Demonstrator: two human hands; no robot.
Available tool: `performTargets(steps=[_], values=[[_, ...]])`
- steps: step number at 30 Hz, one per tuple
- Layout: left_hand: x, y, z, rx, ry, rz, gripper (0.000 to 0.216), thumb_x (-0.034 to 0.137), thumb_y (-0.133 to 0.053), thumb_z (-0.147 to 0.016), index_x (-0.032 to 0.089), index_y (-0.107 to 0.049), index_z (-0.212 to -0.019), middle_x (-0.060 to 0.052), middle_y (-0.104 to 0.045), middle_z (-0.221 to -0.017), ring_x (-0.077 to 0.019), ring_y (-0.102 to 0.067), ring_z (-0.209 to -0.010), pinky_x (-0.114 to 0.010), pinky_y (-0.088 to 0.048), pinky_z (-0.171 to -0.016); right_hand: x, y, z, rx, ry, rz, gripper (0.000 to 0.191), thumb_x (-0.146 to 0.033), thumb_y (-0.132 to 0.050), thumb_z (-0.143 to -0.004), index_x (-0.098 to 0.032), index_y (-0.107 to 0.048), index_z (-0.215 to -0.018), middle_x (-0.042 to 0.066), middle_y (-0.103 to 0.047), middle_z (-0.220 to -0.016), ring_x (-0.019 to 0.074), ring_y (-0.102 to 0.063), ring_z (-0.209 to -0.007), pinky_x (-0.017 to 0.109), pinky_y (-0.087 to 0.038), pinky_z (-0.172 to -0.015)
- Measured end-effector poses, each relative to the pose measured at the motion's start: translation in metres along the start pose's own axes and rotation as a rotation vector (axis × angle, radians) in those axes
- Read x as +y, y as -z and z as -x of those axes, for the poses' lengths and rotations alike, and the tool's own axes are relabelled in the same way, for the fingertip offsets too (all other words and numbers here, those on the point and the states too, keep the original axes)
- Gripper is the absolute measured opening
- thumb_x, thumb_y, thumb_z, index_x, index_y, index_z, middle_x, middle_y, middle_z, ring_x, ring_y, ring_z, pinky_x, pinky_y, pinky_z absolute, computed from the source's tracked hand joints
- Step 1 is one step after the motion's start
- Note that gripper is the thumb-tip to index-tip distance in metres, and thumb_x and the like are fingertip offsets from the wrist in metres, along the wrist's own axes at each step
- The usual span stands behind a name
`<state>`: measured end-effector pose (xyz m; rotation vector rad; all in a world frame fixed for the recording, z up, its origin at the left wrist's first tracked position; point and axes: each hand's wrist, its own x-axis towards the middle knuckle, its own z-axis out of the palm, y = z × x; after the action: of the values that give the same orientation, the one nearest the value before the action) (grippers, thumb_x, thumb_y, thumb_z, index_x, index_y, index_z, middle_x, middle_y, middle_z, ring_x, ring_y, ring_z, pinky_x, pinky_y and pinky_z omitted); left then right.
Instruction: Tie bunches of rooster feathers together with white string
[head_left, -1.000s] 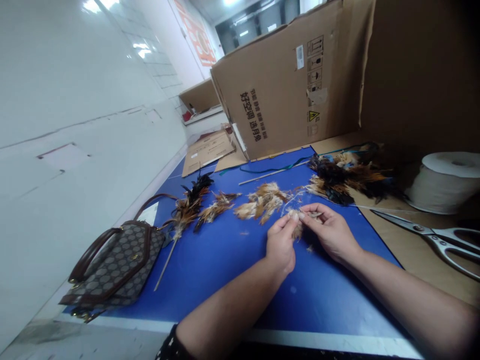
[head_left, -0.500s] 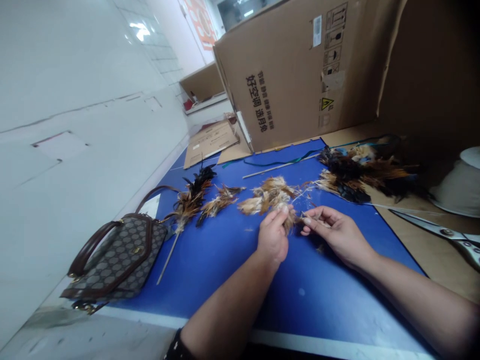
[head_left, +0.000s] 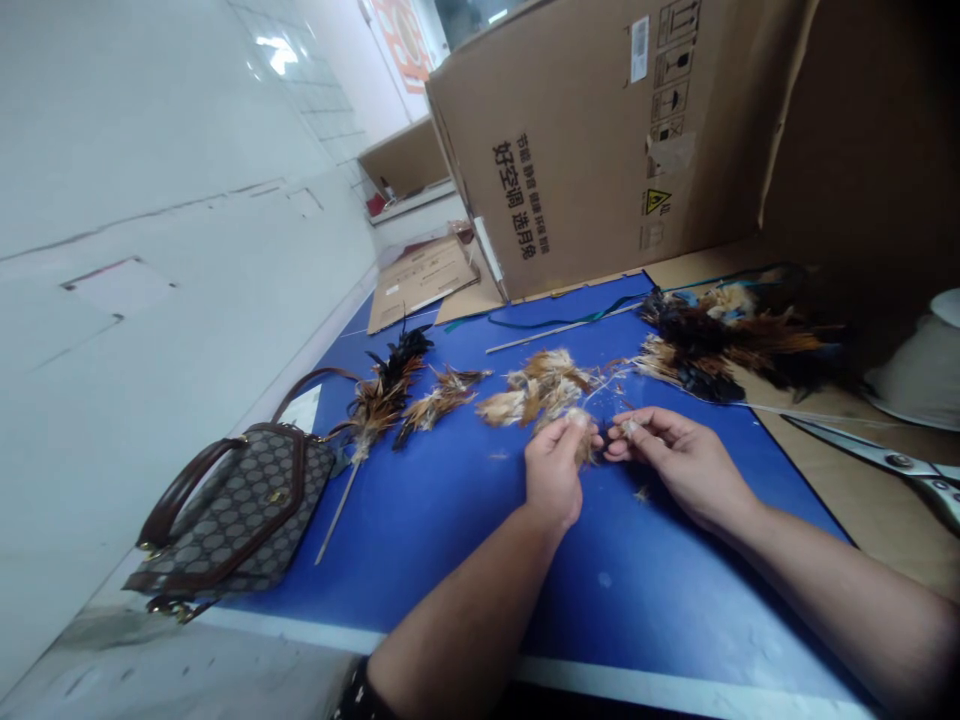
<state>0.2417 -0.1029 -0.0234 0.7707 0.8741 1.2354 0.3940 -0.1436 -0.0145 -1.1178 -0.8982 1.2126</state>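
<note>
A: What are the hands doing?

B: The left hand (head_left: 555, 470) pinches some brown feathers (head_left: 587, 447) under its thumb. The right hand (head_left: 686, 460) has a pale tuft (head_left: 636, 424) between thumb and fingers. The fingertips are just beside each other, above the blue table (head_left: 450, 540).

A: Where is everything else, taking the fingertips as the clock's centre?

B: A loose feather pile (head_left: 536, 388) lies near ten o'clock, the feathered stick (head_left: 386, 395) farther off between nine and ten. A dark feather bundle (head_left: 720, 345) is between one and two, and the scissors (head_left: 892, 458) are at three.

A: Which step would you call this?

B: Picking feathers over by hand, I'd judge, perhaps parting or trimming a small bunch. How the tuft's base is shaped is too small to tell.

A: And the next move?

B: It seems to call for a light, exact pinch: left steady, right fingers doing the fine work, without crushing the plumes.
</note>
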Motion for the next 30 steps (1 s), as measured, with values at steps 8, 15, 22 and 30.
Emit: performTargets(steps=[8, 15, 22, 30], values=[[-0.006, 0.0, 0.009, -0.148, -0.003, -0.036, 0.04, 0.052, -0.085, -0.084, 0.014, -0.077, -0.093, -0.002, -0.069, -0.074, -0.0139, -0.064, -0.065, -0.03, -0.056, -0.069, -0.002, -0.003, 0.006, -0.106, -0.038, 0.034, 0.063, -0.061, -0.087, -0.081, -0.018, -0.078, -0.126, 0.002, -0.074, -0.078, 0.0147, -0.065, -0.061, 0.033, -0.059, -0.065], [-0.002, 0.0, 0.011, -0.236, 0.07, -0.047, 0.04, 0.053, -0.084, -0.085, 0.016, -0.07, -0.078, -0.001, -0.061, -0.065, -0.0156, -0.064, -0.058, -0.033, -0.057, -0.064, -0.002, -0.004, 0.007, -0.165, -0.061, 0.067, 0.082, -0.059, -0.086, -0.084, -0.015, -0.06, -0.148, 0.001, -0.073, -0.073, 0.0169, -0.067, -0.057, 0.033, -0.058, -0.061], [0.0, 0.003, 0.011, -0.183, 0.134, -0.012, 0.034, 0.042, -0.095, -0.073, 0.015, -0.077, -0.083, -0.007, -0.071, -0.079, -0.0228, -0.073, -0.076, -0.038, -0.061, -0.077, -0.004, -0.003, 0.011, -0.195, -0.121, -0.035, 0.084, -0.051, -0.089, -0.082, -0.014, -0.056, -0.15, -0.001, -0.071, -0.067, 0.017, -0.064, -0.05, 0.032, -0.056, -0.052], [0.015, 0.001, 0.014, -0.55, 0.262, 0.004, 0.045, 0.056, -0.084, -0.083, 0.013, -0.071, -0.088, -0.009, -0.069, -0.067, -0.0287, -0.074, -0.061, -0.039, -0.059, -0.059, -0.013, -0.004, 0.013, -0.25, -0.227, -0.229, 0.081, -0.039, -0.09, -0.079, -0.014, -0.057, -0.149, -0.002, -0.069, -0.062, 0.0155, -0.056, -0.04, 0.034, -0.057, -0.042]])
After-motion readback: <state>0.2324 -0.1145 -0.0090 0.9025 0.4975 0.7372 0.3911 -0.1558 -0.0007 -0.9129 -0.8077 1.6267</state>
